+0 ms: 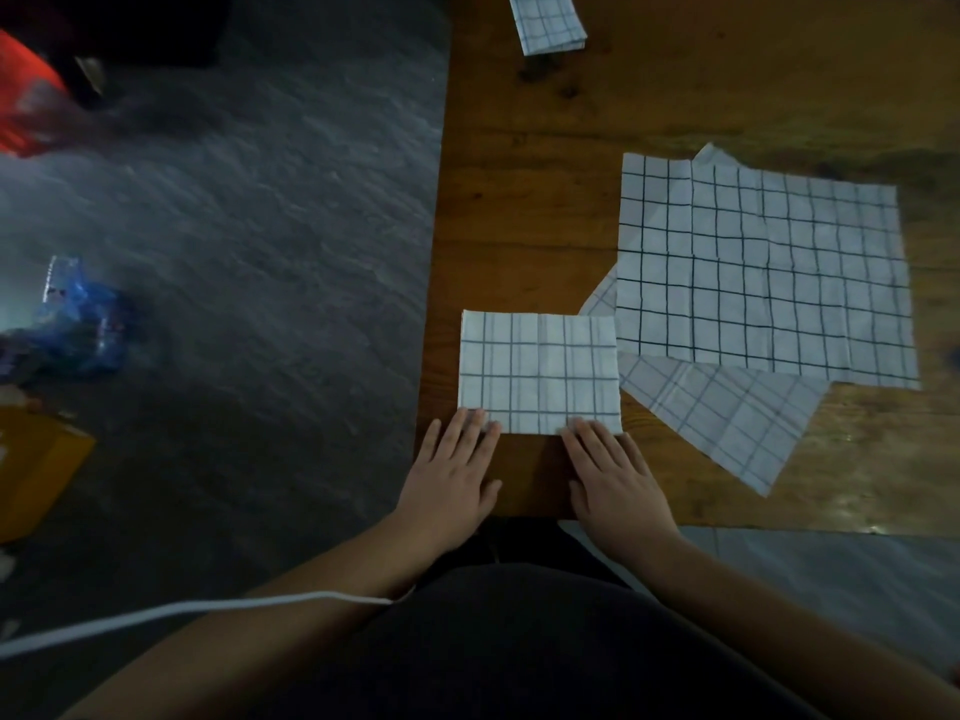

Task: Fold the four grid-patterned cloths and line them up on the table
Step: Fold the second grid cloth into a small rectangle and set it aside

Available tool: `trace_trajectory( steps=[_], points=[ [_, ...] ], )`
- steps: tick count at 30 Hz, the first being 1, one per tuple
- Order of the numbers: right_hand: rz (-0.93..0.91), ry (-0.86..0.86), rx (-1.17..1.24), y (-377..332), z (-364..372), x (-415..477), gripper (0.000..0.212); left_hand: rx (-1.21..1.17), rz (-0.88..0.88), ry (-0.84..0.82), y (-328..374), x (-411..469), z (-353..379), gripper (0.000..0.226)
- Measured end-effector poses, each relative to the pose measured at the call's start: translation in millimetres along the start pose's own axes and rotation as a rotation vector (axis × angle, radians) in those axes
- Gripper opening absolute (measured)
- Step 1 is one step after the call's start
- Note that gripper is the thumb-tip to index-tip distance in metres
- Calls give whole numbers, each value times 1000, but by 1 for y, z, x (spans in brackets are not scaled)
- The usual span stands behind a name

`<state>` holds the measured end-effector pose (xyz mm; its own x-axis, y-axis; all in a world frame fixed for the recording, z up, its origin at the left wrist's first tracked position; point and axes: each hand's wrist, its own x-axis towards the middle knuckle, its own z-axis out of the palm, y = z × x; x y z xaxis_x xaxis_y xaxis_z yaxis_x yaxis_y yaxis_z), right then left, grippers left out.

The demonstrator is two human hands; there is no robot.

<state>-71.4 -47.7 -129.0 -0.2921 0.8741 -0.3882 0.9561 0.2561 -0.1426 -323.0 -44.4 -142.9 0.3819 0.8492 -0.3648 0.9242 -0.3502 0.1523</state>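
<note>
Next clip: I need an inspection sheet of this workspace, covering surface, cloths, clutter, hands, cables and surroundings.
Surface: wooden table, bare at left.
Job's things: folded cloth at near edge; small folded cloth at far edge; unfolded cloth lies on a second spread cloth.
Clutter: nothing seen on the table.
Hands: left hand and right hand flat, fingertips on the folded cloth's near edge; no grip.
Cables: white cord across the left forearm.
Surroundings: grey floor with a blue packet, orange box and red object.

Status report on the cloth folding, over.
Left hand and right hand flat, fingertips pressing half-folded cloth. One folded cloth far. Two unfolded cloths overlapping right. Nothing obstructing.
</note>
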Motion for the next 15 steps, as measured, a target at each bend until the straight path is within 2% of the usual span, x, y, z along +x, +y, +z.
trace_trajectory(
  steps=[15],
  points=[
    [15, -27, 4, 1, 1, -4, 65, 9, -12, -11, -2, -5, 6, 74]
  ],
)
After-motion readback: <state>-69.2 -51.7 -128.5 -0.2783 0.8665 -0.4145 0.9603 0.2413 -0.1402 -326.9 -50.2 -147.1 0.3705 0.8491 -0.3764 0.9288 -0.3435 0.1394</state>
